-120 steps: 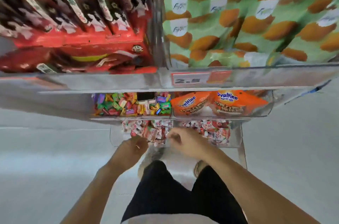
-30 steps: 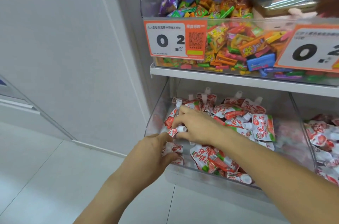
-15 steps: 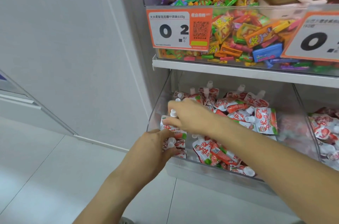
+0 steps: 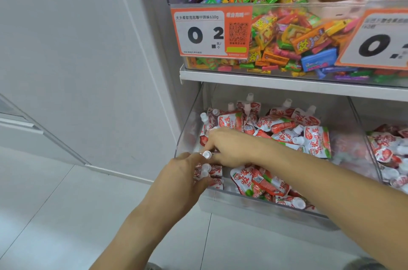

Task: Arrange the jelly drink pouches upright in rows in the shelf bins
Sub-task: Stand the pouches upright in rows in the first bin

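1. The left hand has its fingers curled round a small upright bunch of jelly pouches at the front left corner of the clear bin.
2. The right hand reaches across just behind it, fingertips pinching the white cap of a pouch at the top of that bunch.
3. Right of both hands, loose pouches lie jumbled and flat; behind them more pouches stand with spouts up.
4. Above the hands, a shelf bin holds mixed sweets behind a price tag.
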`<state>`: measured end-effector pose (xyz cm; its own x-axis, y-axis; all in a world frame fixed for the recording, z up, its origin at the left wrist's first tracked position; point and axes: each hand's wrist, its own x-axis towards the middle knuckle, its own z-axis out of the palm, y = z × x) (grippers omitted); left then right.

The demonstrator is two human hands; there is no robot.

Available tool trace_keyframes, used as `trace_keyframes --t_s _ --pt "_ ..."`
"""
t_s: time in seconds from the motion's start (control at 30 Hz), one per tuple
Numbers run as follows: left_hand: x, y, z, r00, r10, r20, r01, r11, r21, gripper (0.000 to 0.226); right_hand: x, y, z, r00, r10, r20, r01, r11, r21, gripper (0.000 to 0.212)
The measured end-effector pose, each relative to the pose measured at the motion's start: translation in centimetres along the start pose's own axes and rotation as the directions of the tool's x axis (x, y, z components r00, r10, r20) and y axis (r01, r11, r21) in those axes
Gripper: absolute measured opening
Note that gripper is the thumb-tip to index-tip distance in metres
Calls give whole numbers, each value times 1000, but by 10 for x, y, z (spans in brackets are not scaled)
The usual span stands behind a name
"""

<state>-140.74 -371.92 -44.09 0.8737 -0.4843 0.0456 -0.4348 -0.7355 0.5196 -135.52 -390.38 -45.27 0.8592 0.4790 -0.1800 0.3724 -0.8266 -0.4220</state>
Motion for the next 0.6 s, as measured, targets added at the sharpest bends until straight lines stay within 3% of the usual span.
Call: trace_keyframes --t_s 0.13,0.27,0.33,0.4,0.43,0.5,0.53,0.6 --pt "9 4 4 999 -47 -17 46 999 -24 61 -8 5 0 998 -36 -60 34 999 -33 13" --pt "17 12 9 997 34 65 -36 999 20 73 -18 15 -19 998 -13 68 3 990 139 21" --pt "21 13 8 995 20 97 -21 1000 10 72 -23 22 -32 993 46 -110 -32 991 126 20" --pt "26 14 7 993 16 113 -23 998 61 55 -24 32 -40 941 72 -331 -71 997 13 33" --pt "27 14 8 994 17 110 -27 996 89 48 -22 34 -41 942 64 -329 -85 995 -50 48" --pt "30 15 11 995 8 97 -19 993 112 43 -16 35 -39 982 63 -180 -95 980 -172 80" --pt "32 15 13 996 2 94 -14 992 122 44 -11 34 -37 989 94 -116 -119 965 -232 88" --pt "34 14 14 996 -8 86 -4 991 134 46 -4 35 -38 983 144 -113 -170 949 -266 83"
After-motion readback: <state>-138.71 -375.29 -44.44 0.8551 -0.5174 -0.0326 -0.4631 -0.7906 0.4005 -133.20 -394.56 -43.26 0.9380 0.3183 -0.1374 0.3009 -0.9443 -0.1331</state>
